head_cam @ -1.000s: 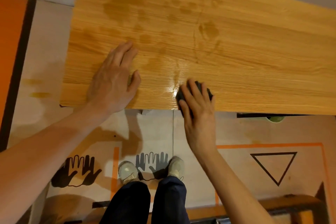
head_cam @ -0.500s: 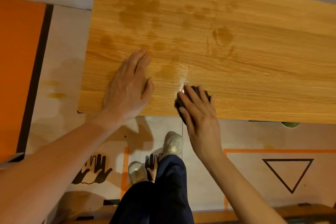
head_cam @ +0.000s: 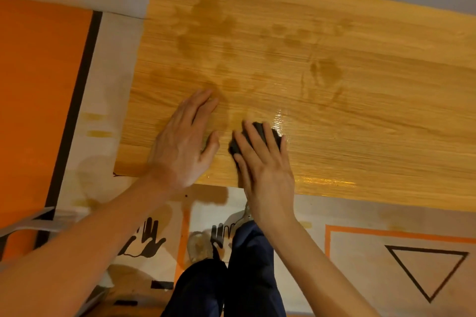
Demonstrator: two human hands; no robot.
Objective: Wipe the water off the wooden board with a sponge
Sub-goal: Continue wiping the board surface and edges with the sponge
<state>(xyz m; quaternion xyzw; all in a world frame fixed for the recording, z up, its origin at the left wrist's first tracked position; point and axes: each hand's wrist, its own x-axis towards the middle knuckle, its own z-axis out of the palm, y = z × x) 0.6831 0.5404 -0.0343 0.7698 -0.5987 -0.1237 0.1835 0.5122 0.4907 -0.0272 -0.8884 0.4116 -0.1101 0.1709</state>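
The wooden board [head_cam: 360, 121] fills the upper part of the head view, pale oak with a visible grain. Dark wet patches [head_cam: 206, 26] spread over its left and middle, and a glossy wet streak [head_cam: 279, 118] shines just beyond the sponge. My right hand [head_cam: 265, 162] presses flat on a dark sponge [head_cam: 260, 134] near the board's front edge; only the sponge's far end and left side show past the fingers. My left hand [head_cam: 184, 141] lies flat on the board just left of the sponge, fingers apart, holding nothing.
Below the board's front edge is a floor mat [head_cam: 386, 252] with an orange frame, a black triangle [head_cam: 427, 270] and black handprints [head_cam: 144, 239]. My legs and shoes [head_cam: 221, 260] stand under it. An orange panel [head_cam: 38, 100] lies at the left.
The view has shifted so the board sits further right. My right hand and sponge have slid left, now close beside my left hand, leaving a wet sheen along the front edge.
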